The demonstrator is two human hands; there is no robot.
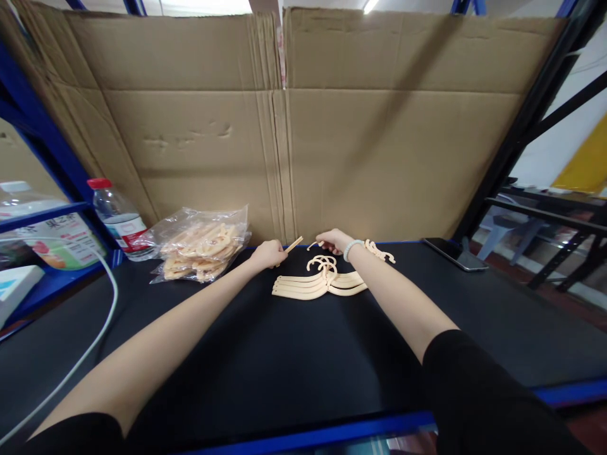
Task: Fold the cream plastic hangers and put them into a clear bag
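My left hand (268, 254) is closed around a pale beige hanger bar (294, 243), seen nearly edge-on and pointing up to the right. Across from it, my right hand (334, 241) pinches a small curved hanger hook (312, 245) of the same colour. Several beige hangers (300, 289) lie stacked on the black tabletop between and below my hands, their hooks pointing away from me. My right forearm covers part of that stack. Beyond my right wrist lies a small pile of loose hooks (380, 251).
Left of my hands, a clear plastic bag (203, 243) holds more beige pieces. A red-capped bottle (124, 221) and a white cable (102, 322) are further left. A phone (455, 254) lies at the right rear. Cardboard sheets (379, 145) wall off the back of the table (294, 373).
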